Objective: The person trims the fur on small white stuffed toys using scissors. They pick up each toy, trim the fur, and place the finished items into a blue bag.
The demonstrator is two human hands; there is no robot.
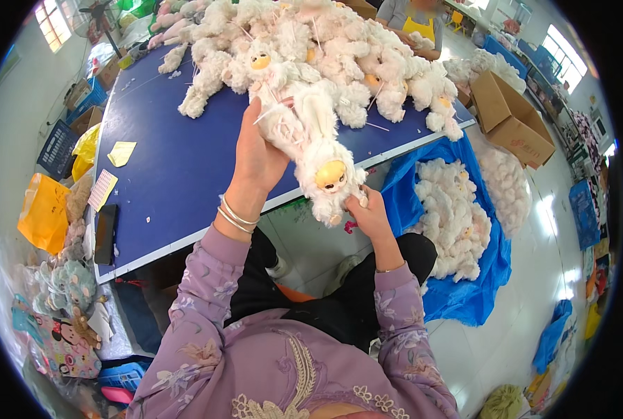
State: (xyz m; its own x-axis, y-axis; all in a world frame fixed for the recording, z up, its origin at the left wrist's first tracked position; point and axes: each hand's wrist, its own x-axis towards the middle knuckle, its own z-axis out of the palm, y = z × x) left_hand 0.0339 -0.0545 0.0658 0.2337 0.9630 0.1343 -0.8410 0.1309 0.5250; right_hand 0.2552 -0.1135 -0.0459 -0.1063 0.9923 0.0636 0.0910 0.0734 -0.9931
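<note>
A white fluffy plush doll (310, 145) with a yellow face is held over the near table edge, its head toward me and tilted down. My left hand (259, 152) is closed around the doll's side, where pale pink ribbon or lacing shows. Some of the left fingers are hidden beneath the plush. By the doll's head, my right hand (371, 215) pinches a small white fluffy part. Just beyond, another plush doll with a yellow face (260, 61) lies against the pile.
Many white plush dolls (367, 63) cover the far part of the blue table (165, 181). At right, a blue bag (496, 286) holds more plush near an open cardboard box (517, 126). A dark oblong object (106, 234) and paper slips (121, 153) lie at the left edge. A person (416, 21) is across.
</note>
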